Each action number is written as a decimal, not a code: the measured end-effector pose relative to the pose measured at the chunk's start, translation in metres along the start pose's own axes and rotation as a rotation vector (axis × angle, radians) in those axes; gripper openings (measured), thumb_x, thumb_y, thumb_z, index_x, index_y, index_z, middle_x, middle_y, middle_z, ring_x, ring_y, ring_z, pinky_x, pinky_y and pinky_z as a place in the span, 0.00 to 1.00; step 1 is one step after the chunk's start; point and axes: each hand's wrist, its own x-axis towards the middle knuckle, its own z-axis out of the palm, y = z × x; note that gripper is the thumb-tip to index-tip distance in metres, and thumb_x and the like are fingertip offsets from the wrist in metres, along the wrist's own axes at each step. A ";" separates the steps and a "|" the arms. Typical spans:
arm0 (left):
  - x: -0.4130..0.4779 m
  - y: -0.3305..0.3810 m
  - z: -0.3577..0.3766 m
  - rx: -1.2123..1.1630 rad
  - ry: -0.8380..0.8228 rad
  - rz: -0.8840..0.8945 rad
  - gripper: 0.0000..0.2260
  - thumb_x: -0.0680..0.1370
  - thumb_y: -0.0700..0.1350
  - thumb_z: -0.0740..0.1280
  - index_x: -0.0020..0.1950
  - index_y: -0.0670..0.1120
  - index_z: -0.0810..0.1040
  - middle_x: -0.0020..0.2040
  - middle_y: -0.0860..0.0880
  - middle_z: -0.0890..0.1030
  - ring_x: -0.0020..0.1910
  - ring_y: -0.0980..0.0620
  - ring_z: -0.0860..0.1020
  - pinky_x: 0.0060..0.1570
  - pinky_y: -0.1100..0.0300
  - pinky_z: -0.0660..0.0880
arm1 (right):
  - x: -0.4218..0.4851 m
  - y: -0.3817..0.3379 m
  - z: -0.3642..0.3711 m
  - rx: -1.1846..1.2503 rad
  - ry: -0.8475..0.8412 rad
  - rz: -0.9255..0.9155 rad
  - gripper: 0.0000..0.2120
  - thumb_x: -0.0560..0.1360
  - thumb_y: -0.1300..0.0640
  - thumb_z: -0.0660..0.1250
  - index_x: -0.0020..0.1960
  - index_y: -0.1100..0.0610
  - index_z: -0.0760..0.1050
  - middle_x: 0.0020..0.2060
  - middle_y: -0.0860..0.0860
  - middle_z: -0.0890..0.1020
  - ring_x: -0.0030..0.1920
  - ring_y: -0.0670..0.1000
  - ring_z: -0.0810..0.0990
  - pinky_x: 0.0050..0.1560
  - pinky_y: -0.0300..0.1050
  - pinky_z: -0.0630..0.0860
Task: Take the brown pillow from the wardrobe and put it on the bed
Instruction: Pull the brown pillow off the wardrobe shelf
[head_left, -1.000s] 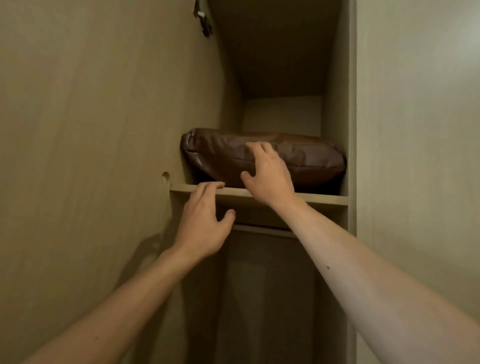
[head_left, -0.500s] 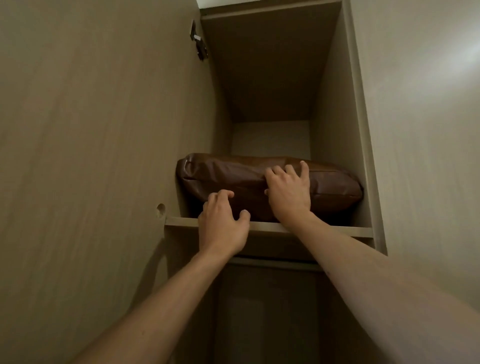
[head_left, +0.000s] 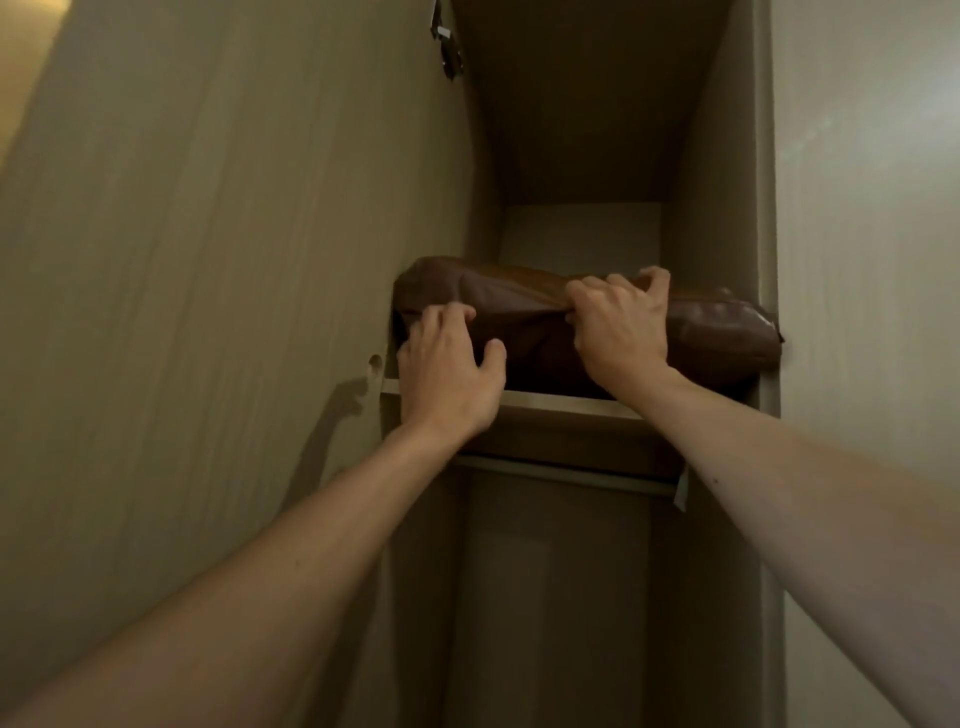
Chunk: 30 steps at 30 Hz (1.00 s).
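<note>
My right hand (head_left: 621, 332) is curled tight on the front face of the brown pillow (head_left: 524, 322), fingers hooked over its top edge and bunching the cover into creases that fan out leftward from my knuckles. My left hand (head_left: 449, 371) is spread about half open against the pillow's left end, the fingers (head_left: 441, 317) pressed flat on the cover near the corner and the thumb angled out to the right along the front; it presses rather than closes on anything.

The pillow lies on the high shelf (head_left: 566, 404) of the wardrobe (head_left: 717, 208), filling it from the left wall to the right. Its right corner pokes out past the right side panel. The cover is smooth and leathery, dark brown with a dull sheen on the right part. Left of my hands stands the open wardrobe door (head_left: 234, 260), with a hinge (head_left: 447, 47) near its top.
</note>
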 end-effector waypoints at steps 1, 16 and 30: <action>0.003 0.006 -0.007 0.017 0.009 0.013 0.20 0.81 0.53 0.65 0.71 0.48 0.71 0.69 0.47 0.73 0.69 0.46 0.71 0.70 0.46 0.68 | -0.001 -0.001 -0.008 0.022 0.028 -0.004 0.05 0.80 0.60 0.66 0.52 0.52 0.79 0.47 0.50 0.84 0.53 0.57 0.82 0.71 0.66 0.63; 0.056 0.077 -0.106 0.233 0.033 0.164 0.20 0.83 0.57 0.55 0.64 0.47 0.79 0.62 0.44 0.80 0.62 0.42 0.77 0.67 0.41 0.70 | -0.047 -0.014 -0.138 0.219 0.284 -0.097 0.05 0.81 0.57 0.67 0.50 0.51 0.82 0.47 0.47 0.86 0.53 0.53 0.83 0.71 0.61 0.62; 0.022 0.065 -0.105 0.507 -0.190 0.117 0.40 0.75 0.73 0.48 0.77 0.50 0.69 0.73 0.43 0.76 0.70 0.38 0.73 0.70 0.39 0.67 | -0.133 -0.027 -0.151 0.370 0.180 -0.135 0.12 0.78 0.44 0.70 0.50 0.52 0.84 0.50 0.51 0.85 0.54 0.54 0.82 0.65 0.60 0.71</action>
